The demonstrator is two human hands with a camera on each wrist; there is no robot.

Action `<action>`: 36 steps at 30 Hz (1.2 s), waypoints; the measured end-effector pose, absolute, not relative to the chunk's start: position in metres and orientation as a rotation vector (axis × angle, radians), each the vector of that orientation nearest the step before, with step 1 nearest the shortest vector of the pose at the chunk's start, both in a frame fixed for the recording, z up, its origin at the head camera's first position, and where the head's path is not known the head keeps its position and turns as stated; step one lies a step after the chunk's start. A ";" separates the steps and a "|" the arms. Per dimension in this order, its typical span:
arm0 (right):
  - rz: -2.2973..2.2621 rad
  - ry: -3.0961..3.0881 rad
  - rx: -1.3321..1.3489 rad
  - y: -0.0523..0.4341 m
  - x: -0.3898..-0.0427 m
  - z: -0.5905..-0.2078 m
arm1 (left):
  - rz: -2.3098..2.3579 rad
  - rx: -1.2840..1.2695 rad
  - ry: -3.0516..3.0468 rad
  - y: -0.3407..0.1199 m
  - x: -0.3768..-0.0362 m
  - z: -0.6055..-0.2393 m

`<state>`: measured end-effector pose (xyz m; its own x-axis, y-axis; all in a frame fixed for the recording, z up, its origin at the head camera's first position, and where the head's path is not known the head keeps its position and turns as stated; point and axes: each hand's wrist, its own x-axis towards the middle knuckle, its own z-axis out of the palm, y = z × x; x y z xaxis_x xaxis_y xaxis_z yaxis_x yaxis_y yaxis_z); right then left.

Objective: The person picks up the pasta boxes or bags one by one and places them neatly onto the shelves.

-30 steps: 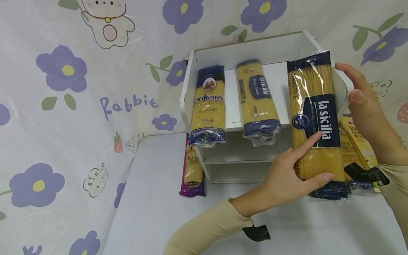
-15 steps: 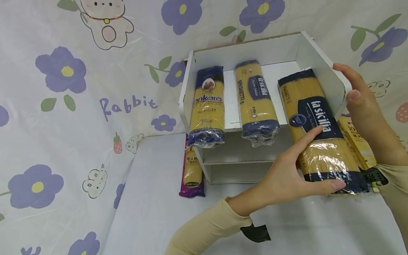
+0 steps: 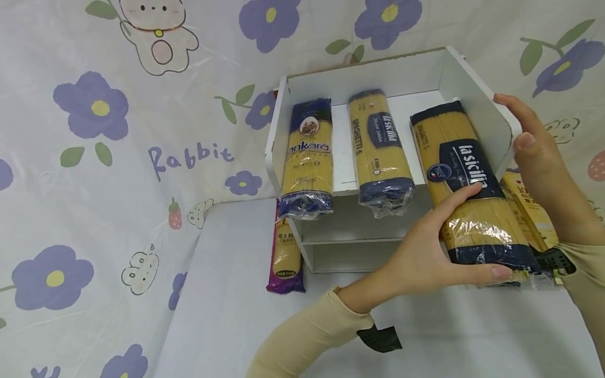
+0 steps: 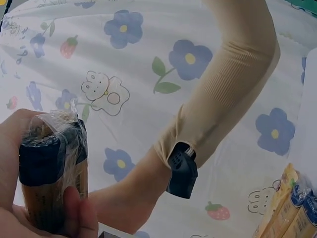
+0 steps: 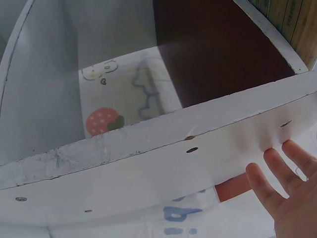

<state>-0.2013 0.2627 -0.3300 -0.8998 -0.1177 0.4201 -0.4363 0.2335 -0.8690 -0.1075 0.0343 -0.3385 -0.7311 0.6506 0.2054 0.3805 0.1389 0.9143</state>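
My left hand [image 3: 425, 257] holds a clear-wrapped pack of spaghetti [image 3: 487, 223] with dark blue ends by its lower part. The index finger lies on the front label and the thumb crosses the bottom end. The pack's upper part reaches into the right side of the white shelf [image 3: 364, 71], while its lower end juts out in front. In the left wrist view, fingers curl round the wrapped end of the pack [image 4: 42, 163]. My right hand [image 3: 543, 157] touches the shelf's right side panel; in the right wrist view, straight fingertips [image 5: 271, 154] rest against its outer face.
On the top shelf lie an Ankara pasta pack [image 3: 309, 157] at left and another spaghetti pack [image 3: 380, 142] in the middle. A purple-ended pasta pack [image 3: 287, 254] stands left of the unit. Yellow packs [image 3: 531, 210] stand to its right, behind my arm.
The held spaghetti pack has dropped back toward the shelf, its top moving left and down and its lower end swinging right. My right hand stays at the side panel.
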 end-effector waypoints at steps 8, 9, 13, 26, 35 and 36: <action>1.737 -2.237 0.549 0.265 -0.204 -0.334 | 1.634 0.946 2.197 0.039 -0.119 -0.335; 1.745 -2.230 0.555 0.267 -0.205 -0.335 | 1.637 0.937 2.197 0.039 -0.120 -0.335; 1.749 -2.216 0.583 0.270 -0.207 -0.339 | 1.637 0.921 2.199 0.041 -0.123 -0.335; 1.769 -2.238 0.517 0.257 -0.195 -0.323 | 1.752 0.930 2.071 0.038 -0.122 -0.335; 1.735 -2.238 0.528 0.265 -0.206 -0.335 | 1.652 0.930 2.164 0.033 -0.116 -0.333; 1.735 -2.236 0.531 0.265 -0.206 -0.335 | 1.640 0.932 2.173 0.032 -0.114 -0.333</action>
<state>-0.2057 0.2647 -0.3346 -0.8990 -0.1253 0.4197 -0.4376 0.2192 -0.8720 -0.1142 0.0320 -0.3326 -0.7592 0.6294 0.1655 0.3320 0.1558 0.9303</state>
